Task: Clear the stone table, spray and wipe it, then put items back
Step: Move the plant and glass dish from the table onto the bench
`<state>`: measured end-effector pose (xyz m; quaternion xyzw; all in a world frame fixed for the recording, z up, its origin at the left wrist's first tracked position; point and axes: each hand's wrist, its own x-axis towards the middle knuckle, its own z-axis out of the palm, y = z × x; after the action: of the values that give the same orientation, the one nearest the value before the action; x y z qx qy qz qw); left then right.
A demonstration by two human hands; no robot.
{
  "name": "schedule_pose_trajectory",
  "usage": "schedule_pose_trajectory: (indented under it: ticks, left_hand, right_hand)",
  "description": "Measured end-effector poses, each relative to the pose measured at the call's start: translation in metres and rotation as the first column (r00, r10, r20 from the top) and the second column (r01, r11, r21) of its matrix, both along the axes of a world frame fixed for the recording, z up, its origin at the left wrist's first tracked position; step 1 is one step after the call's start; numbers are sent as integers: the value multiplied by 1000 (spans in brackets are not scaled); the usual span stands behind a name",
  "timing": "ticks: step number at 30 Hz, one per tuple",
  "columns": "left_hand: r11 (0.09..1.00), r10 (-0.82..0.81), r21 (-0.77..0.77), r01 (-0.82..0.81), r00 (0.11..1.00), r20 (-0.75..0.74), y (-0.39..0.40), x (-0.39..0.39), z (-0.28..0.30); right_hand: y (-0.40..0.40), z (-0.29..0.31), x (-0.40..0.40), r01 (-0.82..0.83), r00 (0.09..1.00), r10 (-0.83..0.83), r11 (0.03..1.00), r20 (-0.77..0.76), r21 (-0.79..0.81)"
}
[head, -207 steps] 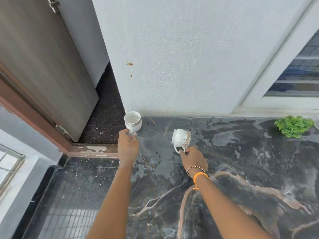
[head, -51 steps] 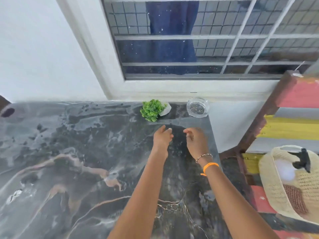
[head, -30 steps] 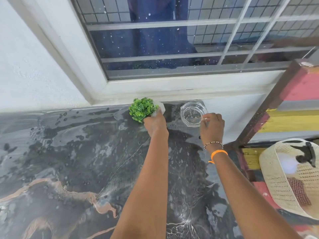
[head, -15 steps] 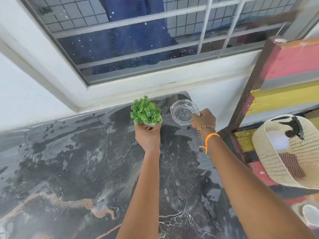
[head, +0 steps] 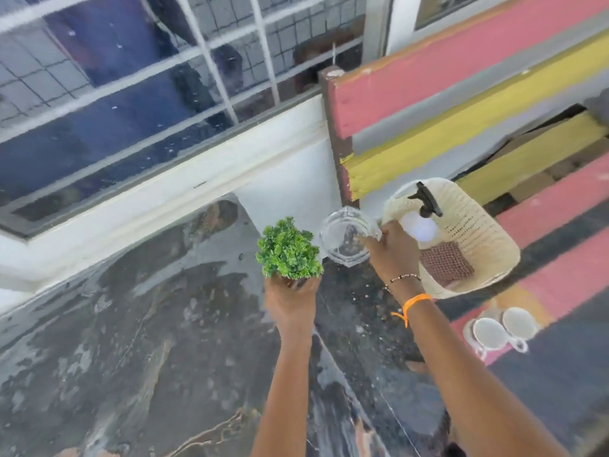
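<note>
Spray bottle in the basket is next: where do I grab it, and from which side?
Take the spray bottle by the neck just under its black trigger head, coming down from above. It stands upright in the cream basket, whose walls block its sides.

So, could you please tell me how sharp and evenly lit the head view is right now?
Head view: motion blur smears the window bars and bench slats; the green plant in the left hand stays fairly crisp; the glass dish shows soft glare; daylight is flat, with no hard shadows; wide-angle tilt bends the lines.
</note>
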<state>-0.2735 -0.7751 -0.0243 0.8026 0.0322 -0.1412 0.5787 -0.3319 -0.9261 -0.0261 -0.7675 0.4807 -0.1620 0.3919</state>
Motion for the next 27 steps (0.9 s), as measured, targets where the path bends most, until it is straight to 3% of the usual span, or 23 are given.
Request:
schedule_pose_trajectory:
  ticks: [3,8,14,19,27]
  left_hand:
    - [997,-72,1,72,993,-92,-49,-55,-7]
    - [976,-174,106,189,975,-138,-132,-149,-25]
    - [913,-365,125,389,913,-183,-252,-237,-44]
    - [851,-463,164,499,859,-218,-326,-279,-87]
    - [739,-512,311,598,798,-318,-364,-307,-177]
  right_hand:
    - [-47,-10,-71,47,999,-48,998,-8,-27]
    - [-126,-37,-181,166,985,-165,986,-53,1]
    - [-220,-81,-292,364,928,-351,927,-126,95]
    - [-270,-137,-340,518,854,-493,838,-169,172]
    - [-299,-224,-364,544,836,-484,792,-259,279]
